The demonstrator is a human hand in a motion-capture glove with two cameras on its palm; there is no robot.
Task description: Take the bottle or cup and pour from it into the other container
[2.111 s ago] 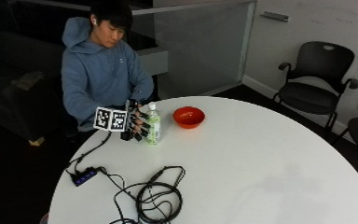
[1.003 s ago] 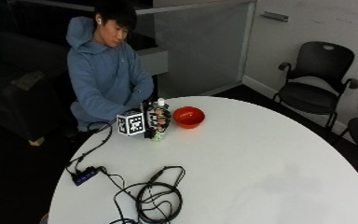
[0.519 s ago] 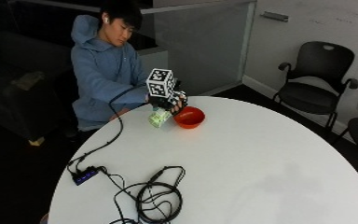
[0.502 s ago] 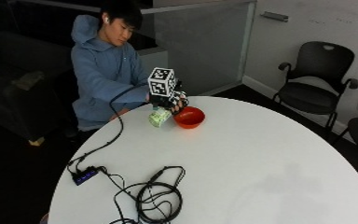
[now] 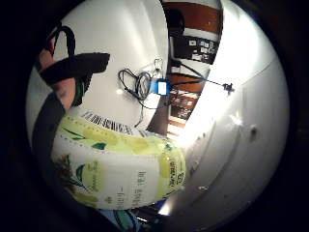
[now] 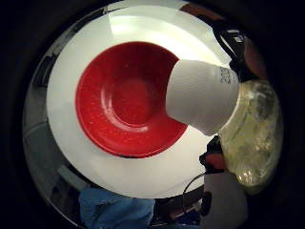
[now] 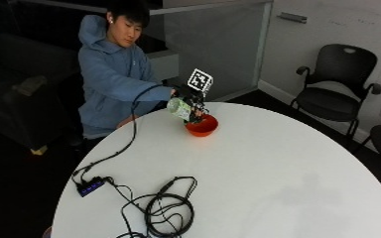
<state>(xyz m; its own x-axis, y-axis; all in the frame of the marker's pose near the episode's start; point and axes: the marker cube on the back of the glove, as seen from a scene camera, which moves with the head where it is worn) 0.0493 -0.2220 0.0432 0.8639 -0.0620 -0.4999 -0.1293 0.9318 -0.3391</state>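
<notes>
A person seated at the round white table (image 7: 276, 178) holds a clear bottle (image 7: 178, 108) with a green and yellow label in the gloved right hand (image 7: 192, 102). The bottle is lifted and tipped, its neck pointing down toward the red bowl (image 7: 202, 126) on the table. In the thumb side palm view the bottle's white cap (image 6: 202, 95) is on and hangs over the rim of the red bowl (image 6: 124, 98), whose inside looks bare. The bottle's label (image 5: 116, 164) fills the little finger side palm view, with strapped fingers (image 5: 63, 92) curled round it.
A coil of black cable (image 7: 167, 210) and a small blue box (image 7: 90, 186) lie at the near left of the table. Black office chairs (image 7: 339, 94) stand beyond the far right edge. The person's other arm stays below the table edge.
The gloved hand gripped the upright bottle, lifted it off the table, carried it right to the bowl and tipped it neck down over the bowl's rim.
</notes>
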